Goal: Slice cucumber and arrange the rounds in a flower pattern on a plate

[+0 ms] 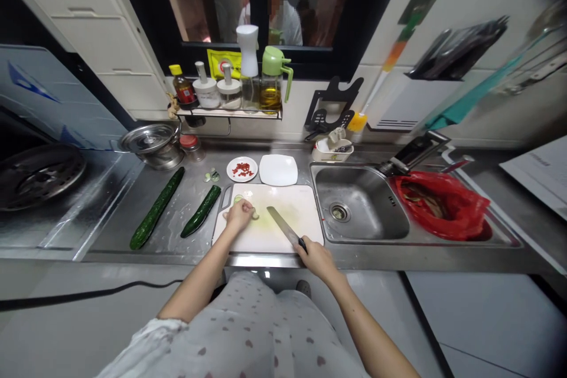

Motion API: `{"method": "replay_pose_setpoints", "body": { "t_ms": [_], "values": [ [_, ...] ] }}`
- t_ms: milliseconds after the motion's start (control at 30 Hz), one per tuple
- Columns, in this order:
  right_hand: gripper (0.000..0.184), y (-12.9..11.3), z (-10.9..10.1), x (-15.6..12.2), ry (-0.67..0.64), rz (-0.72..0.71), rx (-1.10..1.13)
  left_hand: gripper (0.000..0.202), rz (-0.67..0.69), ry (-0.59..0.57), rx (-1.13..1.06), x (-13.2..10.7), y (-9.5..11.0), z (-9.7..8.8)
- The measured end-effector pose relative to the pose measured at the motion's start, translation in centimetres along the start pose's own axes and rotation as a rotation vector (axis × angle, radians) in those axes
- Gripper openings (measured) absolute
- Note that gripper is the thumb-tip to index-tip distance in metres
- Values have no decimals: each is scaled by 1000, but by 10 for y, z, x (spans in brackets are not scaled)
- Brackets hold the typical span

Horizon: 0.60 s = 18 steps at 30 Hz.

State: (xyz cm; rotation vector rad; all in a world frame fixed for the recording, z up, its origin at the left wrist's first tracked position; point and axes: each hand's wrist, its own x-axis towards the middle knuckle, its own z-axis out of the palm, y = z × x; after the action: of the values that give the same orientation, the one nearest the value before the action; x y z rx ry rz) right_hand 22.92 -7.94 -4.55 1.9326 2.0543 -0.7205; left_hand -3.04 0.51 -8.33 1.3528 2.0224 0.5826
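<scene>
My left hand (pixel 239 214) rests on the white cutting board (pixel 292 230), fingers curled over small pale green pieces (pixel 254 214) at the board's left side. In my right hand (pixel 315 255) is the dark handle of a kitchen knife (pixel 283 227); its blade lies low over the board and points up-left toward my left hand. A long cucumber (pixel 156 209) and a shorter one (pixel 201 210) lie on the wet steel counter left of the board.
Behind the board stand a small dish of red bits (pixel 241 169) and an empty white plate (pixel 278 169). A sink (pixel 358 204) lies to the right, with a red plastic bag (pixel 443 204) beyond it. A steel pot (pixel 153 143) and a bottle shelf (pixel 230 107) are at the back left.
</scene>
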Motion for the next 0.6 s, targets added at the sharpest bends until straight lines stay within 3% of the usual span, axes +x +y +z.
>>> {"method": "replay_pose_setpoints", "body": {
  "t_ms": [167, 267, 600],
  "values": [
    [40, 0, 0, 4, -4, 0, -4, 16, -31, 21, -148, -18, -60, -20],
    [40, 0, 1, 7, -7, -3, 8, 17, -82, 55, -130, -28, -80, -25],
    [38, 8, 0, 19, 83, 75, 190, 13, -140, 44, 123, -38, -72, -26]
  ]
}}
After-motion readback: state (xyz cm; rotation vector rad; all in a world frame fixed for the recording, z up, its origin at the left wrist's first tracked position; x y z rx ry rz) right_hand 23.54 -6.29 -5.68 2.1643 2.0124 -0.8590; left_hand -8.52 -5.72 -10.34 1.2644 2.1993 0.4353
